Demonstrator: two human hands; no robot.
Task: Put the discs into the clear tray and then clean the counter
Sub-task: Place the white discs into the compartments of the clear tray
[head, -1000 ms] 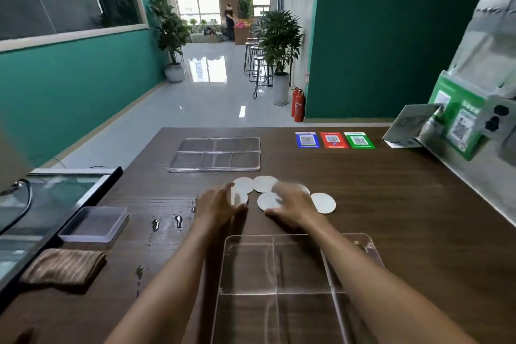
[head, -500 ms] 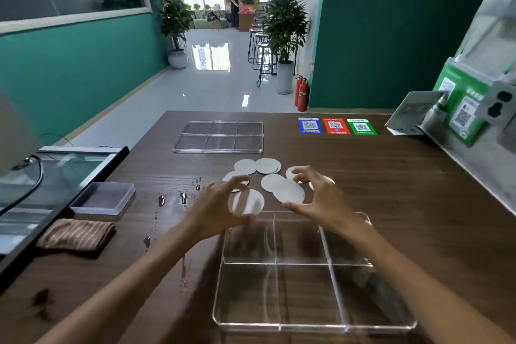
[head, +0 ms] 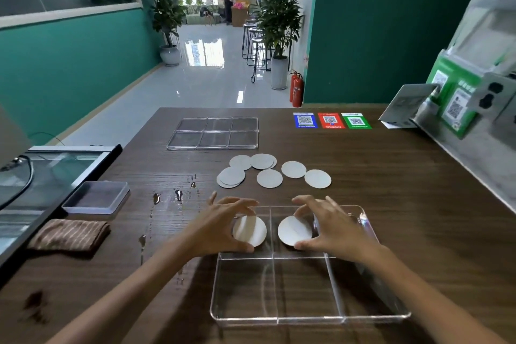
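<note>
Pinching one white disc, the left hand holds it over the clear tray. The right hand's fingers grip another disc beside it. More discs lie on the surface.

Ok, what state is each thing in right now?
Left hand: holds a disc over the tray.
Right hand: holds another disc.
Clear tray: nothing lying in it yet.
Loose discs: on the counter.
Counter: wet spots.
Cloth: folded, untouched.
</note>
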